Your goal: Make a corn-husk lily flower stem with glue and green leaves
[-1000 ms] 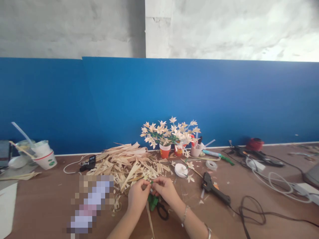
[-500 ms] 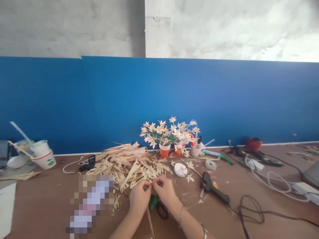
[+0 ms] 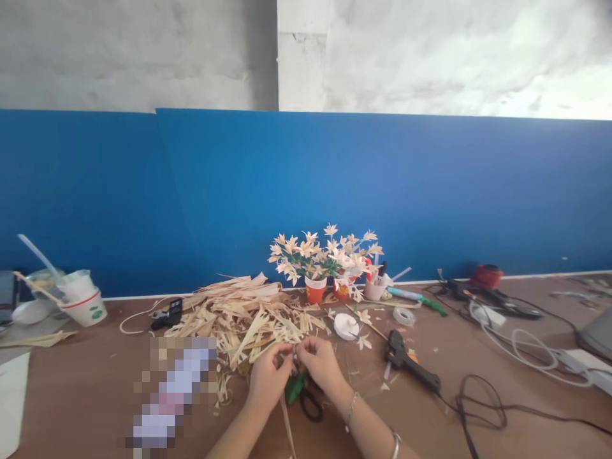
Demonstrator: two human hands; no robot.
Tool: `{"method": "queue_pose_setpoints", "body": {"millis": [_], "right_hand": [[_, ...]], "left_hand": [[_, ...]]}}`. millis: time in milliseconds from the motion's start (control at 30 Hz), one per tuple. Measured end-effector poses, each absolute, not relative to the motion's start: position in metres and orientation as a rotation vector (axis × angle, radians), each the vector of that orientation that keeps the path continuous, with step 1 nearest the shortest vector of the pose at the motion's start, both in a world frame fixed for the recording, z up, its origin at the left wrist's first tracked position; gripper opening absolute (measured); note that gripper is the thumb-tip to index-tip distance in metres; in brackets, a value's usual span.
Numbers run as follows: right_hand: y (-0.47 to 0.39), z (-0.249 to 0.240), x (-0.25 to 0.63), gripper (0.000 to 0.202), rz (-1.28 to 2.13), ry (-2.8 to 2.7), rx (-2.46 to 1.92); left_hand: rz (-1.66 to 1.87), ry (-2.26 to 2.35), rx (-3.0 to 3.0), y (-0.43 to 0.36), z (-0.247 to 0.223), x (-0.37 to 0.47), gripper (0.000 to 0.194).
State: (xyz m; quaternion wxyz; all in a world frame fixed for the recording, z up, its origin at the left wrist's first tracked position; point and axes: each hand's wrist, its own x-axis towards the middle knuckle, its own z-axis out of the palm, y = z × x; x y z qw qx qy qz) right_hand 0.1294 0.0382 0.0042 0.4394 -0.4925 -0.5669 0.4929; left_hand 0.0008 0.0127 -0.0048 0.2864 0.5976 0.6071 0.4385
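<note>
Straw strip (image 3: 287, 426) is lying nearest, running from below the left hand (image 3: 266, 377) toward the near side of the bench (image 3: 95, 395). Just beyond, a black loop (image 3: 312, 407), perhaps a scissor handle, is resting beside a green bundle (image 3: 296, 387), which is being partly screened by the hands from above. Over these, the fingertips are being parted slightly where a moment ago they were meeting, and the green sliver glimpsed between them earlier is no longer being clearly shown; fine work seems to be continuing, with the grip perhaps being adjusted. By the left hand, thumb and forefinger are being curled into a narrow pinch; by the right hand (image 3: 325, 368), a similar pinch is being formed. What, if anything, is being held in either is not being shown clearly enough to tell. Farther off, a glue gun (image 3: 405, 359) is being left untouched to the right, and a loose pile (image 3: 253, 325) is being spread toward the bench's far edge, where pale flowers (image 3: 306, 247) are being held upright in red cups (image 3: 315, 293).
</note>
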Motion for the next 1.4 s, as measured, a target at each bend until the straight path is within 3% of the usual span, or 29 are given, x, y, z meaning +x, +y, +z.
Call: {"method": "queue_pose_setpoints", "body": {"millis": [267,567,867,1067,1200,1300,1400], "right_hand": [[0.041,0.004,0.134,0.016,1.287,-1.434,-1.217],[0.038,0.004,0.134,0.018,1.321,-1.516,-1.188],[0.038,0.01,0.135,0.033,1.328,-1.562,-1.156],[0.043,0.007,0.14,0.033,1.169,-1.447,-1.251],[0.049,0.015,0.152,0.027,1.018,-1.45,-1.313],[0.047,0.026,0.161,0.016,0.998,-1.564,-1.381],[0.035,0.038,0.168,0.018,0.998,-1.909,-1.516]], "left_hand": [[1.244,1.377,1.522,0.019,-0.01,-0.002,0.02],[1.196,1.42,1.501,0.016,-0.007,0.001,0.022],[1.28,1.422,1.425,0.018,-0.009,-0.002,0.029],[1.302,1.385,1.332,0.02,-0.013,-0.003,0.022],[1.355,1.353,1.142,0.021,-0.009,-0.004,0.028],[1.401,1.324,1.002,0.021,-0.006,-0.006,0.034],[1.428,1.282,0.928,0.021,-0.004,-0.007,0.036]]}}
